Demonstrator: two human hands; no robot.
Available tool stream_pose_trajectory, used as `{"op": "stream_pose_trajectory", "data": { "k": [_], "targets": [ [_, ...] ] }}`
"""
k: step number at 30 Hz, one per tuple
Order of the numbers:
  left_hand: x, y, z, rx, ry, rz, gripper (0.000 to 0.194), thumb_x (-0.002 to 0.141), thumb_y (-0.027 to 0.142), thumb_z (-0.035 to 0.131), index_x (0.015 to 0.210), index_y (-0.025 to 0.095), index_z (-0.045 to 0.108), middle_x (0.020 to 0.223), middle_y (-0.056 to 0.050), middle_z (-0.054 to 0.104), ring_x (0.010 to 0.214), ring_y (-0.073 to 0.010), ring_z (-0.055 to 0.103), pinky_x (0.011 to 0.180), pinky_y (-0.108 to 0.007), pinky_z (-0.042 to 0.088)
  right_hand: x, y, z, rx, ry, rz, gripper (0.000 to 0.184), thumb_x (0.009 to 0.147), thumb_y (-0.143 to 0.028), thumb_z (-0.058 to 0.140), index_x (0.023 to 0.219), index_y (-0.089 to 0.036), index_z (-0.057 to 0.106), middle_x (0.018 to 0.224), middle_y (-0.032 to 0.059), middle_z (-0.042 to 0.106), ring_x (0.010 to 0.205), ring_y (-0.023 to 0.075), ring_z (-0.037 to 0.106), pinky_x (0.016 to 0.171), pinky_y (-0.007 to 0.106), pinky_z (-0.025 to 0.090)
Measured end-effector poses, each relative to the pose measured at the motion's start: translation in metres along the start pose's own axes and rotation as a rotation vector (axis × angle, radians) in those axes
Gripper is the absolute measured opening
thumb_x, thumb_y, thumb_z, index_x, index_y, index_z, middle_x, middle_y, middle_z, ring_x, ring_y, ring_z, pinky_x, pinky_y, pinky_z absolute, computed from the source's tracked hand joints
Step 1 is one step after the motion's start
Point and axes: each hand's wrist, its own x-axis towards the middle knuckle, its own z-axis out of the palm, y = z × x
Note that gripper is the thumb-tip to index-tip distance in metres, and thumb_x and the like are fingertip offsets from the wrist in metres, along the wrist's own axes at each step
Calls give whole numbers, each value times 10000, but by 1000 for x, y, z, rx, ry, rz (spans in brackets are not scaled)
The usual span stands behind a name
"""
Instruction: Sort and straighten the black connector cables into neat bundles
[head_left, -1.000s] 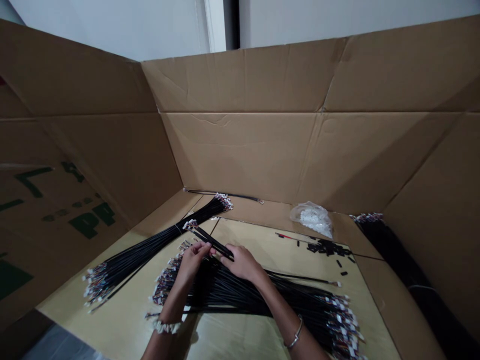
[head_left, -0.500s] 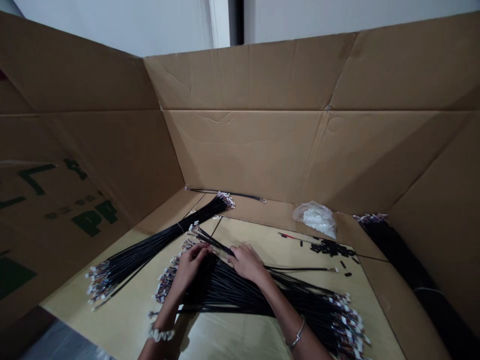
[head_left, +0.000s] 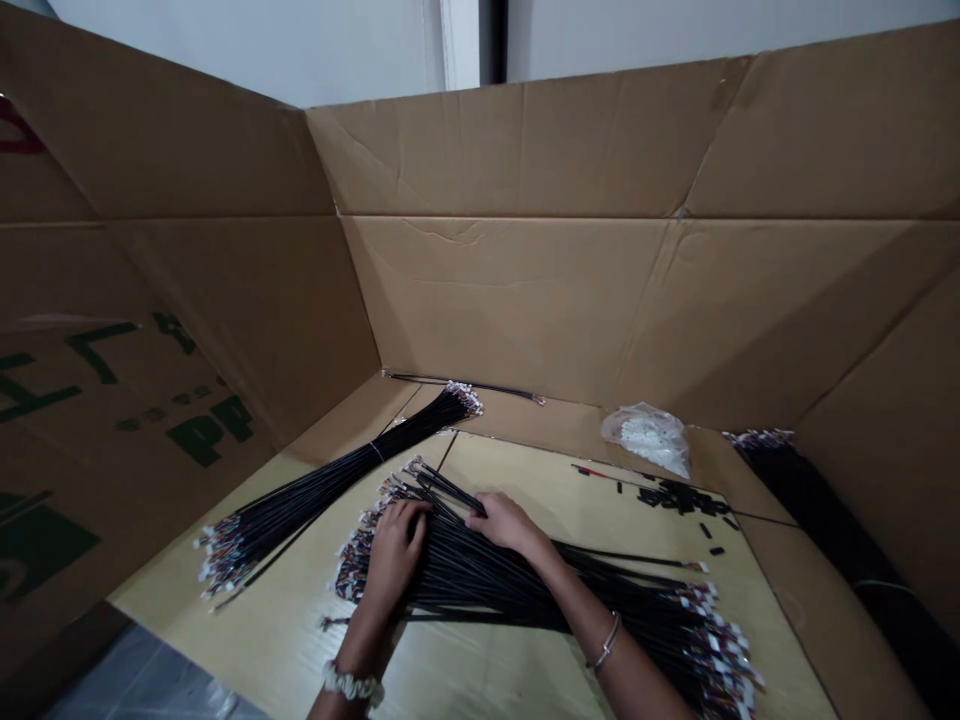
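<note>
A large fan of black cables with small multicoloured connectors at their ends lies on a pale board. My left hand rests over the cables near their connector ends, and my right hand has its fingertips on the same pile, a little farther right. Whether either hand grips the cables is hard to see. A tied bundle of similar cables lies to the left, apart from both hands. A single loose cable stretches out to the right of the pile.
Folded cardboard walls surround the board on the back and sides. Along the back lie a lone cable, a plastic bag of white parts and scattered black pieces. Another black cable bundle leans at the right.
The short bunch of cables held up between my hands has come down onto the pile. My hands now lie lower on it, and the whole view has shifted slightly.
</note>
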Motion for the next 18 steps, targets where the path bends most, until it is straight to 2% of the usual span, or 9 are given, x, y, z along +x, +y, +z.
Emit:
{"op": "stream_pose_trajectory", "data": {
  "k": [6, 14, 18],
  "targets": [
    [-1, -2, 1, 7, -17, 8, 245, 877, 305, 446, 871, 222, 676, 898, -77, 703, 909, -270, 632, 860, -445, 488, 8, 6, -1, 165, -50, -17, 101, 743, -105, 598, 802, -146, 670, 739, -5, 647, 672, 127, 552, 594, 198, 372],
    [-2, -2, 1, -5, -18, 6, 236, 870, 289, 451, 872, 217, 675, 899, -74, 693, 914, -268, 624, 869, -452, 480, 8, 3, -3, 80, -27, 14, 183, 648, -90, 625, 819, -139, 668, 710, -15, 612, 616, 113, 498, 561, 203, 344],
    [-1, 0, 0, 1, -29, -7, 238, 874, 289, 451, 865, 220, 679, 902, -72, 688, 924, -267, 618, 876, -448, 475, 9, -1, -7, 79, -100, 2, 172, 629, -90, 657, 792, -146, 664, 679, -38, 580, 625, 107, 494, 570, 190, 349]
  ]
}}
